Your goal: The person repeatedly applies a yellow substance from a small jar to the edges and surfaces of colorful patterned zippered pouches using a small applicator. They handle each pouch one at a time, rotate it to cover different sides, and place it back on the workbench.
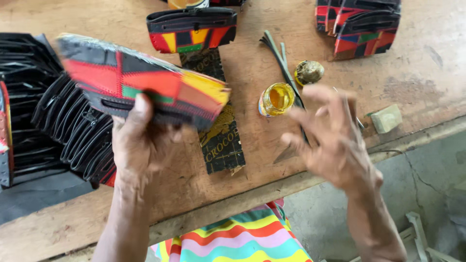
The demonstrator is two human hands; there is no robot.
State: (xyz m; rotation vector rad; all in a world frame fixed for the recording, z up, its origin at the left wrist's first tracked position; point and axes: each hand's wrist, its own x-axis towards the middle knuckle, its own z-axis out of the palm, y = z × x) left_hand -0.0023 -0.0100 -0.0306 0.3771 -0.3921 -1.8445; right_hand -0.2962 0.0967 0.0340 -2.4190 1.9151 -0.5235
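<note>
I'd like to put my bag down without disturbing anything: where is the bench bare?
Bare wood lies along the near edge of the bench, below the left hand holding the patchwork pouch, and far right beyond the small block. The black stack crowds the left; the open glue jar and its lid fill the middle.

Both forearms are bare from wrist to the lower frame edge; no sleeve, cuff or glove shows on either. The left hand (pixel 141 140) carries no ring, band or watch that can be made out. The right hand (pixel 335 140) is motion-blurred, so fine detail on its fingers cannot be told; none shows at the wrist. Below the arms, a garment (pixel 242 240) of soft cloth is visible at the lap, patterned in wavy horizontal stripes: yellow, green, teal, red-orange, pink and white. Its cut and fastening cannot be told from this view.
</note>
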